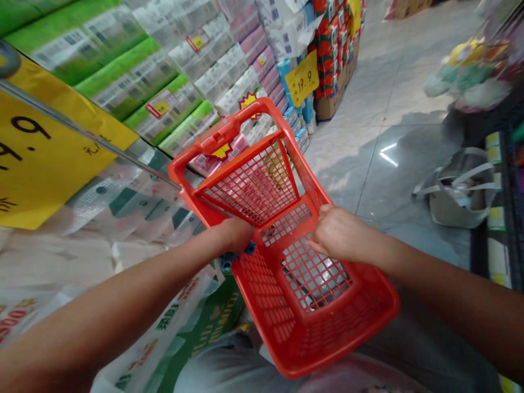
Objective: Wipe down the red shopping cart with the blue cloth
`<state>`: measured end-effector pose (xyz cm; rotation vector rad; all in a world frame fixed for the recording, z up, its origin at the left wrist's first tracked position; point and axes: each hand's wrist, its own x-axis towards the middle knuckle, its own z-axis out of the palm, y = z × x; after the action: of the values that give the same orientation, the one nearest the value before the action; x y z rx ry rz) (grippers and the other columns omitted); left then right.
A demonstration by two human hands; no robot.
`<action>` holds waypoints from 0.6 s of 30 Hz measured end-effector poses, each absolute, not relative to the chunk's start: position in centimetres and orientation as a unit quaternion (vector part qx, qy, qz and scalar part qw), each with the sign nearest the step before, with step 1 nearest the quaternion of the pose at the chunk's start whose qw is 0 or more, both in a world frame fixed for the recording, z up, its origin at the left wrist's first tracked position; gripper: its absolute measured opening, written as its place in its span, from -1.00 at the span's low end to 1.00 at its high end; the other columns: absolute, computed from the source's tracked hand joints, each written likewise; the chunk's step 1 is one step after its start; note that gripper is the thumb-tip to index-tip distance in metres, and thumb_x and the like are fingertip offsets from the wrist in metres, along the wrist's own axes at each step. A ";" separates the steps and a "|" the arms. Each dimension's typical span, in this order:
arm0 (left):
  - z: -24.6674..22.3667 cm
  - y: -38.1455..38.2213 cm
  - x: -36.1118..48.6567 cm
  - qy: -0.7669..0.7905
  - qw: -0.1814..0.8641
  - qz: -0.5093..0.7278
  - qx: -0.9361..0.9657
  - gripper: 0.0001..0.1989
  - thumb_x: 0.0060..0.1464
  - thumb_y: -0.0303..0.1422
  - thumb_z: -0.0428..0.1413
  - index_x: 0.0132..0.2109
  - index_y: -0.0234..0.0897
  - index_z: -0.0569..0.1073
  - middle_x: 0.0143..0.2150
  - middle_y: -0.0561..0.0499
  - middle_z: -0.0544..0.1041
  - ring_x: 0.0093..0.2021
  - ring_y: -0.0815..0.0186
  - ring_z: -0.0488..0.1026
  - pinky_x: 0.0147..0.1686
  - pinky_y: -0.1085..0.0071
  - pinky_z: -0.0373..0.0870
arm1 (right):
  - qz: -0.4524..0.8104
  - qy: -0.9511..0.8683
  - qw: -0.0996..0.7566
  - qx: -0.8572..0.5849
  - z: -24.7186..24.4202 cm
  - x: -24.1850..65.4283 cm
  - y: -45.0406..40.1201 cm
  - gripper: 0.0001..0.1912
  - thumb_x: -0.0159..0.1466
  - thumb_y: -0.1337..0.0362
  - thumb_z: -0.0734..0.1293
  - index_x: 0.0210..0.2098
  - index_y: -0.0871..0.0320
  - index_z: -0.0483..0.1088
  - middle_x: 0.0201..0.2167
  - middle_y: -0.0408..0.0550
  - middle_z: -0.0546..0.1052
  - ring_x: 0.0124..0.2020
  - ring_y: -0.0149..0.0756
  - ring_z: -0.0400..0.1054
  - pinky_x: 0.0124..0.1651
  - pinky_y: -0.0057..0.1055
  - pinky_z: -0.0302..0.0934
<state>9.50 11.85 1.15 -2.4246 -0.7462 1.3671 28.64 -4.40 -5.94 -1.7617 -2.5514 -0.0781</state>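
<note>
A red plastic shopping cart [341,330] with grid walls stands tilted across the middle of the view. Its handle [215,136] points away from me, towards the shelves, and a folding grid flap [254,183] sits below it. My left hand [239,234] is closed over the cart's left rim, with small dark blue round things [227,261] just under it, partly hidden. On the opposite rim, my right hand [338,232] is closed in a fist. No goods show inside the basket; the floor is visible through its grid.
Tissue packs [139,76] in green, white and pink are stacked along the left, behind a large yellow price sign [36,142]. Red packs [331,49] stand further back by another yellow sign [302,78]. At right, a pale bag [460,188] lies on grey tiles beside a shelf [495,218].
</note>
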 end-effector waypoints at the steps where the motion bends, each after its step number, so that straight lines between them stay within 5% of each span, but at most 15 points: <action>1: 0.3 11.0 9.6 -0.252 0.115 0.478 -0.834 -0.80 -0.07 -0.42 0.29 -0.21 -0.22 0.66 -0.14 -0.14 0.67 -0.07 0.12 0.60 -0.09 0.41 0.48 | -0.023 -0.825 0.023 -0.564 -5.9 28.6 -4.4 -0.54 0.37 0.07 0.23 -0.49 0.19 0.57 -0.53 0.06 0.59 -0.45 -0.22 0.42 -0.20 -0.26 0.01; 8: -0.7 13.7 9.7 -0.334 0.157 0.443 -0.817 -0.68 0.03 -0.38 0.23 -0.04 -0.32 0.62 -0.01 -0.33 0.61 0.07 -0.10 0.51 -0.02 0.12 0.48 | -0.030 -0.831 0.012 -0.555 -5.8 28.5 -4.7 -0.58 0.35 0.11 0.28 -0.52 0.17 0.56 -0.56 0.03 0.58 -0.46 -0.22 0.41 -0.22 -0.27 -0.01; 14: -2.6 7.2 8.9 -0.243 0.049 0.476 -0.844 -0.80 -0.16 -0.41 0.36 -0.27 -0.20 0.66 -0.22 -0.09 0.68 -0.11 0.14 0.59 -0.08 0.42 0.48 | -0.044 -0.830 0.009 -0.556 -5.7 28.6 -4.4 -0.58 0.35 0.10 0.28 -0.52 0.18 0.57 -0.58 0.05 0.56 -0.48 -0.24 0.37 -0.24 -0.28 -0.02; 18: -0.6 7.3 8.2 -0.257 0.063 0.450 -0.853 -0.81 -0.01 -0.45 0.25 -0.18 -0.29 0.65 -0.11 -0.20 0.66 -0.04 0.04 0.58 -0.03 0.28 0.49 | -0.038 -0.835 0.012 -0.548 -5.8 28.8 -4.4 -0.56 0.36 0.09 0.25 -0.51 0.19 0.57 -0.55 0.05 0.58 -0.48 -0.26 0.37 -0.21 -0.28 0.00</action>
<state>8.22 7.31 -0.60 -2.5763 -0.7767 1.3594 28.76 -4.36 -5.84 -1.7100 -2.6039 -0.1198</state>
